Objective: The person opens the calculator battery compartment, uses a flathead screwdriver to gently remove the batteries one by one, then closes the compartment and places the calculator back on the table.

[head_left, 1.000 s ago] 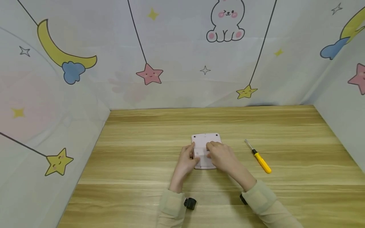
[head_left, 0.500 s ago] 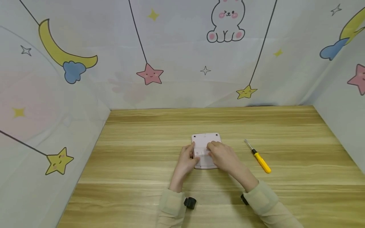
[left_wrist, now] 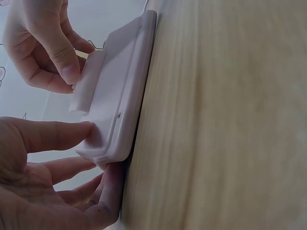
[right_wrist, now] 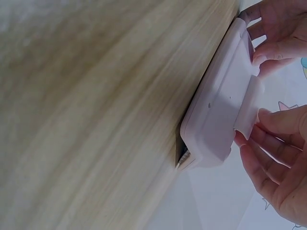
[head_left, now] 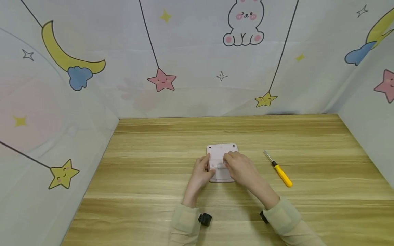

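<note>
A pale pink calculator-like device point(head_left: 219, 152) lies back side up on the table, its face hidden. My left hand point(head_left: 201, 173) grips its left side; in the left wrist view the thumb presses on the back and the other fingers lie along the edge. Between thumb and fingers, my right hand point(head_left: 241, 168) pinches a small pink battery cover point(left_wrist: 88, 86). In both wrist views this cover stands up from the middle of the back, and the right wrist view shows the right fingers at the near end of the cover.
A screwdriver point(head_left: 282, 175) with a yellow handle lies to the right of the device, shaft pointing away. The wood-grain table point(head_left: 147, 153) ends at a white cloth backdrop point(head_left: 197, 95) printed with stars and moons, which also rises at both sides.
The battery cover has shifted under my right fingers, and its end now shows as an outlined rectangle to their left. My left hand and the device have stayed put.
</note>
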A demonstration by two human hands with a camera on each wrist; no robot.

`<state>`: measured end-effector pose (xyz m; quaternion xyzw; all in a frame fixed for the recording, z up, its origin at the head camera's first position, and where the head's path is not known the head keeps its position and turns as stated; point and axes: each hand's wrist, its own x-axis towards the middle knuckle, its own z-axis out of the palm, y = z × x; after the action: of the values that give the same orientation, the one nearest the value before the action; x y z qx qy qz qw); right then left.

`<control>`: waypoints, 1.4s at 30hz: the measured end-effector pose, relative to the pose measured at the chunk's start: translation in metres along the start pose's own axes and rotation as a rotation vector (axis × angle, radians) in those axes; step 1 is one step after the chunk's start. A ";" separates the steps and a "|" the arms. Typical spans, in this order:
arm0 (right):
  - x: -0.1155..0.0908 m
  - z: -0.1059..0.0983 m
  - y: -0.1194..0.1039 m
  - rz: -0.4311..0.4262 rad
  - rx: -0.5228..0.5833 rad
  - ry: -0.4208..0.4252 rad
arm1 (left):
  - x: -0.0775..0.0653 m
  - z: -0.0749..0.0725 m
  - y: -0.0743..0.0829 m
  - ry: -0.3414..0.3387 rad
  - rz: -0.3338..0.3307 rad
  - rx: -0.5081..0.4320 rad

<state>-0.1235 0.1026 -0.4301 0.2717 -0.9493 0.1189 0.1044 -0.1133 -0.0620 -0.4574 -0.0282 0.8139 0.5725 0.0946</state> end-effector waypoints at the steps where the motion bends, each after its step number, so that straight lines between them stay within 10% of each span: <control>1: 0.000 0.000 0.000 -0.004 -0.003 0.008 | 0.000 0.000 0.000 0.002 -0.001 0.000; 42: 0.002 -0.002 0.003 0.011 0.013 0.044 | 0.000 -0.001 0.000 -0.004 0.001 -0.001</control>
<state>-0.1265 0.1050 -0.4285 0.2645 -0.9474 0.1318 0.1230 -0.1133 -0.0630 -0.4571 -0.0267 0.8134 0.5732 0.0959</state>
